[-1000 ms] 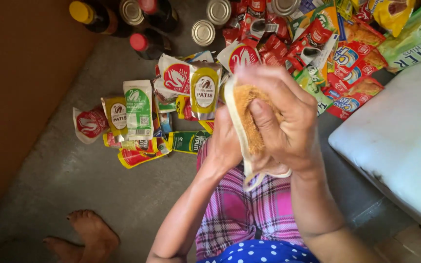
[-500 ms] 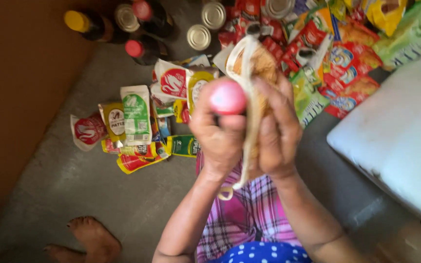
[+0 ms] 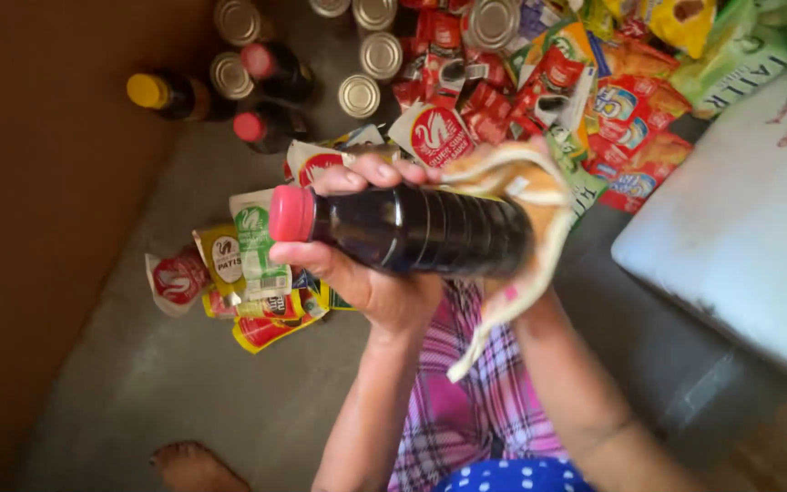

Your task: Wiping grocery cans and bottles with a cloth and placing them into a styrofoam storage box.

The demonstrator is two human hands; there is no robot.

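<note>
Head view: dark bottle [image 3: 421, 230] with pink cap lies sideways, chest-high, left hand [image 3: 362, 273] clamped round its neck end, right hand [image 3: 539, 301] mostly hidden, pressing yellow cloth [image 3: 526, 214] on its base. Wiping step; next likely needs turning the bottle under the cloth. Half a second ago the cap faced the camera; now it points left. Sachets [image 3: 248, 264] and cans [image 3: 359, 96] lie on the floor beyond.

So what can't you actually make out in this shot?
- Right hand: head view, almost wholly wrapped in the cloth, so its grip cannot be seen.
- Bottle base: covered by the cloth.
- Bottle contents: only a dark liquid shows.
- Left hand palm: behind the bottle.
- Foot: cut off by the bottom edge.
- White slab: runs off the right edge; what it is, unclear.
</note>
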